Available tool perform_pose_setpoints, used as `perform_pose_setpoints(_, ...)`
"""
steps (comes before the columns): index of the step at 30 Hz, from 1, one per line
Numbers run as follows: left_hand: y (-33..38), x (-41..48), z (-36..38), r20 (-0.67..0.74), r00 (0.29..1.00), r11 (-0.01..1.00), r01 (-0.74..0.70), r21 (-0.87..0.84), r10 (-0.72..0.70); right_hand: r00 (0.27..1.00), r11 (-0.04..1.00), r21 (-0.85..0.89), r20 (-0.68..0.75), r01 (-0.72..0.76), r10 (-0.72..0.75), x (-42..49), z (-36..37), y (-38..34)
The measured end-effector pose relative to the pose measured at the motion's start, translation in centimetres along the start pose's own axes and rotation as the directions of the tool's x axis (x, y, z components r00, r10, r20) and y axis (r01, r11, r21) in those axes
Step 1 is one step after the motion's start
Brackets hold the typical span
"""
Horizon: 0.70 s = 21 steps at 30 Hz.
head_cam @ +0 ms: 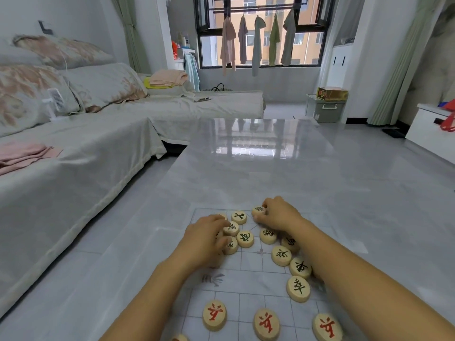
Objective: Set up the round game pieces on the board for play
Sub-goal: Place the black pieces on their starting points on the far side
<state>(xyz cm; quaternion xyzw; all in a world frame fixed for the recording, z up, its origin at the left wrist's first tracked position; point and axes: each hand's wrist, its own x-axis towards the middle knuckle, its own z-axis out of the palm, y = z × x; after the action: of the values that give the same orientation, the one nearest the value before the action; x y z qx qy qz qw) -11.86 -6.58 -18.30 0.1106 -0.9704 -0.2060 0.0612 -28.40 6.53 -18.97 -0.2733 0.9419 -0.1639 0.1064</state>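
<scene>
A thin clear board (248,279) printed with grid lines lies on the grey table. Several round wooden pieces with black characters (245,238) are bunched at the board's far end. Three pieces with red characters (214,315) stand in a row near me. My right hand (278,214) pinches a black-character piece (258,209) at the board's far edge. Resting over the pile's left side, my left hand (205,236) has its fingertips on two pieces (231,228). More black pieces (298,288) trail along my right forearm.
The glossy grey table (270,168) stretches far ahead of the board. A covered sofa (73,156) with cushions and folded cloths runs along the left. A white cabinet (430,131) stands at the right, and clothes hang at the window behind.
</scene>
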Motion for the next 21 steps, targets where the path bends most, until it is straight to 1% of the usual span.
perform_pose_setpoints(2,-0.2,2.3,0.5,0.006,1.000,0.998,-0.011,0.065,0.010,0.996,0.998,0.054,0.074,0.035,-0.039,0.0,-0.6,0.7)
perform_pose_setpoints(4,-0.3,4.1,1.1,0.016,1.000,0.998,0.013,0.069,-0.014,0.994,0.992,0.111,0.084,0.060,-0.069,0.0,-1.0,1.2)
perform_pose_setpoints(7,-0.1,6.2,1.8,0.060,0.994,0.994,0.083,0.068,-0.087,0.997,0.996,0.048,0.015,0.079,-0.080,0.2,-0.5,0.8)
perform_pose_setpoints(9,0.2,7.1,2.2,0.065,0.991,0.990,0.110,0.083,-0.116,0.999,1.000,-0.009,-0.025,0.026,-0.027,0.6,0.0,0.3)
perform_pose_setpoints(11,0.4,7.7,2.5,0.041,0.989,0.988,0.141,0.068,-0.144,0.997,0.998,-0.061,-0.074,-0.028,0.023,1.0,0.5,-0.1)
perform_pose_setpoints(13,0.3,7.9,2.8,0.027,0.984,0.984,0.175,0.022,-0.175,0.992,0.997,-0.059,-0.124,-0.043,0.035,1.5,0.8,-0.4)
perform_pose_setpoints(14,0.2,7.9,2.8,0.029,0.983,0.983,0.182,-0.003,-0.182,0.992,0.999,-0.040,-0.124,-0.032,0.027,1.6,0.9,-0.5)
perform_pose_setpoints(15,0.1,7.8,2.8,0.043,0.982,0.983,0.183,-0.033,-0.182,0.995,1.000,-0.010,-0.102,-0.014,0.013,1.8,0.9,-0.4)
perform_pose_setpoints(19,-0.8,7.2,2.2,0.140,0.980,0.975,0.160,-0.154,-0.138,0.994,0.984,0.162,0.069,0.070,-0.082,2.2,0.1,0.9)
perform_pose_setpoints(21,-1.0,7.0,2.0,0.146,0.981,0.969,0.156,-0.191,-0.129,0.990,0.980,0.176,0.094,0.088,-0.105,2.1,0.0,1.2)
